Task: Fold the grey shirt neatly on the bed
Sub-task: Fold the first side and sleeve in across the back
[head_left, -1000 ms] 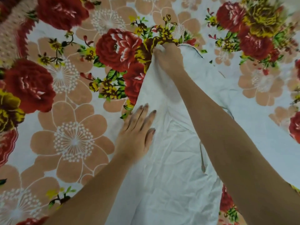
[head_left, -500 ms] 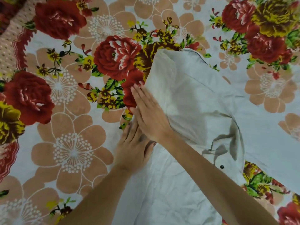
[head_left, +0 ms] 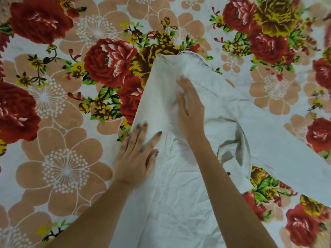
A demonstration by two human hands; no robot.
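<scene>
Looking down from head height, two bare forearms are seen reaching up from the bottom edge over a pale grey shirt (head_left: 179, 203) that is spread on a bed covered by a floral bedspread (head_left: 62, 167) printed with large red roses, yellow blooms and peach flowers on a white ground. Nearest the viewer, the wrinkled body of the shirt is laid flat and fills the lower middle of the view. A little farther up, the left hand (head_left: 136, 154) is pressed palm down on the shirt's left edge, with its fingers extended and slightly spread, the thumb set apart, and dark polish visible on the nails. Beyond it and just to the right, the right hand (head_left: 190, 111) is laid flat on a folded-over panel of cloth, its fingers held straight and close together, nothing being gripped. To the right of that arm, the open collar (head_left: 234, 140) is bunched into a loop, and a small dark button (head_left: 228, 173) is seen below it. A sleeve (head_left: 286, 149) is stretched away toward the right edge. Farthest away, the folded panel is narrowed to a blunt point (head_left: 172, 59) lying on the dark yellow and red flowers.
</scene>
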